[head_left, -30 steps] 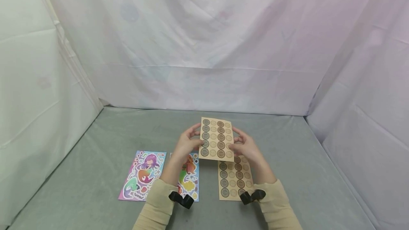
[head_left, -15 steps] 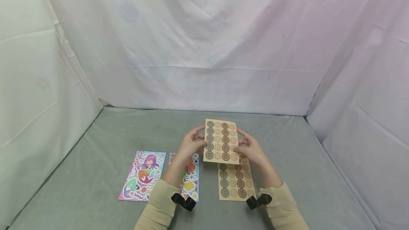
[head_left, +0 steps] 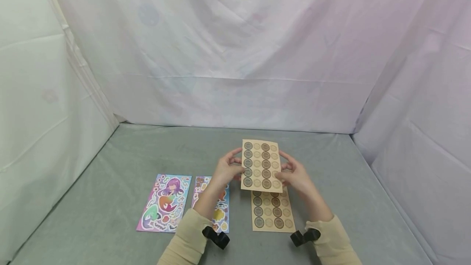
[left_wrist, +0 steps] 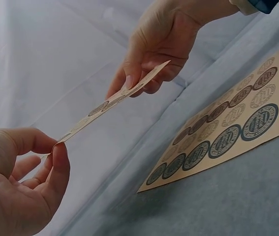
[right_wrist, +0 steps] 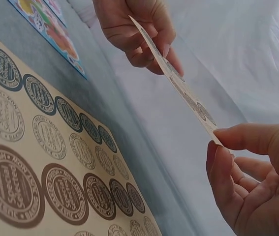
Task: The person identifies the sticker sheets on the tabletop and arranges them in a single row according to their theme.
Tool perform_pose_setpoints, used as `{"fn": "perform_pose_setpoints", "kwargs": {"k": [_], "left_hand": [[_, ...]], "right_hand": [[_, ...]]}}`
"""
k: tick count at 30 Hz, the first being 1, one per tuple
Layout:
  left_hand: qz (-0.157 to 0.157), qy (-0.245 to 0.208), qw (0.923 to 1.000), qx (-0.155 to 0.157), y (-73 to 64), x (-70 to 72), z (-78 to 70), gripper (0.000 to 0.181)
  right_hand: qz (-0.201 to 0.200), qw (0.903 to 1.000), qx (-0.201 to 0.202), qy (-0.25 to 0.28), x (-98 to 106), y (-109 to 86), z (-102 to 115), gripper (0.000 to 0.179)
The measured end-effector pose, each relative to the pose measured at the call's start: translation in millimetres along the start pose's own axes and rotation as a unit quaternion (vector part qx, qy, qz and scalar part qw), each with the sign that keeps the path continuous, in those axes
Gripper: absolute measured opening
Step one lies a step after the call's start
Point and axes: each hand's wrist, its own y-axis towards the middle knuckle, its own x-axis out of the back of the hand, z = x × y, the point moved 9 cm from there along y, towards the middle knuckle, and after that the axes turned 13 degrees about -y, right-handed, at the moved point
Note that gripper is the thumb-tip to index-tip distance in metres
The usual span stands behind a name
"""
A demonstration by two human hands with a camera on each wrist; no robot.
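A tan sticker sheet (head_left: 261, 166) with rows of round labels is held up off the table between both hands. My left hand (head_left: 227, 169) pinches its left edge, thumb on the front and fingers behind. The opposite edge is pinched by my right hand (head_left: 297, 177) in the same way. Seen from the left wrist, the held sheet (left_wrist: 114, 102) is nearly edge-on. A second tan sticker sheet (head_left: 273, 216) lies flat on the table below, its top part covered by the raised one. Its round labels read "Special Selected" in the right wrist view.
Two colourful sticker sheets lie at the left: a mermaid sheet (head_left: 164, 203) and another bright sheet (head_left: 220, 216), partly hidden by the left forearm. Grey cloth covers the table (head_left: 147, 146). White curtains (head_left: 235, 52) hang behind and at both sides.
Both hands have carried the held sticker sheet to the right and slightly toward the person, now above the tan sheet on the table. More of the second colourful sheet's left side shows.
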Motion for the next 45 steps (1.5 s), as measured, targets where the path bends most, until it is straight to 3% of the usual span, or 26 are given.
{"fn": "perform_pose_setpoints", "kwargs": {"k": [5,10,17,22,36,45], "left_hand": [[0.009,-0.012,0.9998,0.010,-3.5,-7.1,1.9,0.071],[-0.002,-0.009,0.9999,0.008,-3.3,-11.7,5.2,0.072],[-0.004,-0.014,0.9999,0.008,-2.4,-20.3,17.4,0.072],[0.006,-0.016,0.9998,0.006,-4.2,-27.0,21.3,0.071],[-0.002,-0.020,0.9998,0.002,-8.8,-33.5,31.2,0.060],[-0.003,-0.015,0.9998,0.010,-12.2,-46.8,42.9,0.061]], "right_hand": [[-0.005,0.9999,-0.001,-0.014,5.4,-3.6,-2.0,0.080],[-0.002,0.9998,0.002,-0.020,9.9,-7.2,-4.1,0.081],[-0.008,0.9993,-0.001,-0.037,19.3,-12.7,-8.9,0.081],[-0.009,0.9992,-0.006,-0.039,24.7,-15.0,-13.3,0.081],[-0.004,0.9986,0.000,-0.053,32.1,-25.0,-22.3,0.081],[-0.005,0.9979,-0.006,-0.064,41.6,-33.8,-32.6,0.082]]}}
